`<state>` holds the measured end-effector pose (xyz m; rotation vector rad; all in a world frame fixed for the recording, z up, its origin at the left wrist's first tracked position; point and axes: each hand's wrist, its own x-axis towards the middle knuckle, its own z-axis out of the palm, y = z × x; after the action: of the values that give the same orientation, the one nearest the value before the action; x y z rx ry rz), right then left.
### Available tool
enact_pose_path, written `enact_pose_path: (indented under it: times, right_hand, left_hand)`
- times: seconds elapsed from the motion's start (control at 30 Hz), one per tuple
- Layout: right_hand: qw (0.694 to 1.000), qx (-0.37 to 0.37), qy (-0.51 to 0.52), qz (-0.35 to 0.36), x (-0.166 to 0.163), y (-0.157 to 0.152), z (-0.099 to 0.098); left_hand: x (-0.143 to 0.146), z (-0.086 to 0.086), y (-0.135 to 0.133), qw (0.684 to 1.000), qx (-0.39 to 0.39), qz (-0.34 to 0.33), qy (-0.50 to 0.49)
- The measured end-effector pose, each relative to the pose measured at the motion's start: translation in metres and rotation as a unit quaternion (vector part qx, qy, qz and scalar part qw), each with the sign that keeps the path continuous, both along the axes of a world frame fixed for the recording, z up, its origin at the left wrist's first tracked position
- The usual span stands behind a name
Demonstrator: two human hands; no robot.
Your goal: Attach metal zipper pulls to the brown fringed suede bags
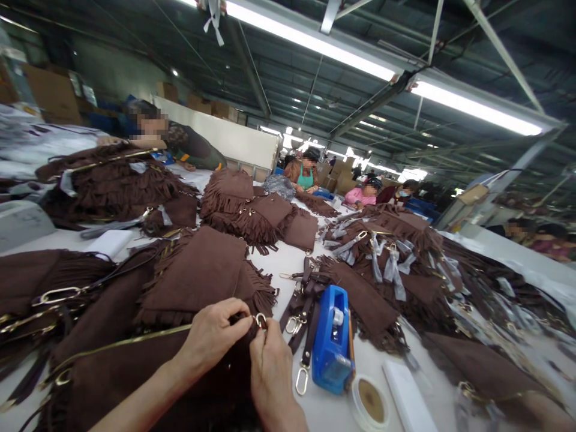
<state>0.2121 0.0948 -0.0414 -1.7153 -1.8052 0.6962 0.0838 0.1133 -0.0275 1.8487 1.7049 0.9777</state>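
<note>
A brown fringed bag (148, 378) with a gold zip lies in front of me. At its right end, my left hand (218, 330) pinches close to a small gold metal ring (260, 321). My right hand (272, 366) grips that ring between thumb and fingers from below. Whatever else lies between the left fingertips is hidden. Just right of my hands, dark leather straps (308, 324) with gold clasps lie on the white table (288, 264). Beside them stands a blue tape dispenser (330, 339).
A tape roll (369, 402) and a white box (411, 396) lie at the near right. Piles of brown fringed bags (252, 207) cover much of the table. Another white box (110, 243) sits at left. Several people work farther back; one person (193, 141) leans over the far left side.
</note>
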Motion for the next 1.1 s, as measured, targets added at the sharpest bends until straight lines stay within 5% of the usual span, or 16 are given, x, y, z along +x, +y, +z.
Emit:
enact_pose_path:
  times: [0.4,0.53,0.67,0.87,1.1]
  right_hand:
    - [0.997,0.0,0.068,0.024,-0.005,-0.011,-0.003]
    - [0.975,-0.014,0.21,0.07,0.009,-0.015,-0.012]
    - [0.919,-0.09,0.381,0.044,0.029,-0.015,-0.027]
    - [0.85,-0.184,0.493,0.029,0.045,-0.024,-0.034]
    - [0.846,-0.187,0.499,-0.003,0.052,-0.032,-0.037]
  left_hand:
    - [0.0,-0.016,-0.001,0.991,0.127,-0.006,0.043]
    - [-0.005,-0.016,-0.002,0.979,0.19,-0.035,0.07]
    - [-0.02,-0.024,-0.026,0.948,0.309,0.036,0.073]
    - [-0.049,-0.059,-0.086,0.969,0.055,0.221,-0.092]
    - [-0.053,-0.074,-0.093,0.945,-0.024,0.271,-0.181]
